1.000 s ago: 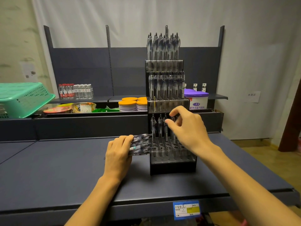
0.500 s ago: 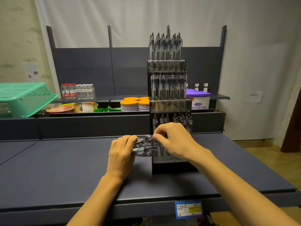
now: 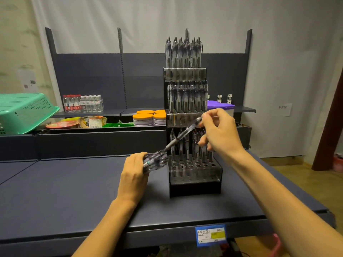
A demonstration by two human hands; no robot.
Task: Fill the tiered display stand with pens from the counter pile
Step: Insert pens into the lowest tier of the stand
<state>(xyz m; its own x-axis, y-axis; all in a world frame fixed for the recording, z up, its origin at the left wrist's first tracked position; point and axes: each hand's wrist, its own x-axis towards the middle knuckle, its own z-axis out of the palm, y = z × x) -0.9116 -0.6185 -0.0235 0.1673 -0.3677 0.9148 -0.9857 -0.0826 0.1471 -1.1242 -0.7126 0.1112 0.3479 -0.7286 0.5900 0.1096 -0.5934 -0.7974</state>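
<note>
**Handling a Single Pen Between the Held Bundle and the Lowest Tier**

The right hand (image 3: 220,134) pinches one pen (image 3: 182,135) at its upper, clip end, thumb and fingertips closed round the barrel. The pen slants down and to the left, and its lower tip sits at the bundle of pens (image 3: 156,161) gripped in the left hand (image 3: 134,175). The left hand's fingers are curled round that bundle, which lies roughly level, just to the left of the tiered display stand (image 3: 194,186) and above the tabletop (image 3: 65,191).

The two upper tiers of the stand look full. The lowest tier holds pens in its rear rows only; the front rows show open holes. Judged from this, the task is in its later part, with the front holes left to fill.

Handling notes, as judgements:
- The pen is light, stiff and slender; a two- or three-finger pinch is enough.
- The clear plastic barrel is probably smooth and may slip or roll between the fingers. The darker section near the tip looks like a rubber sleeve and should offer the firmest hold.
- Holding near the top gives clearance over the seated pens, but the tip will swing more. Bring the pen upright before lowering it into a hole.
- The bundle is loose; a slack grip by the left hand could let pens slide out endwise.
- Pens already seated stand close together, so a sideways knock could tilt them
</note>
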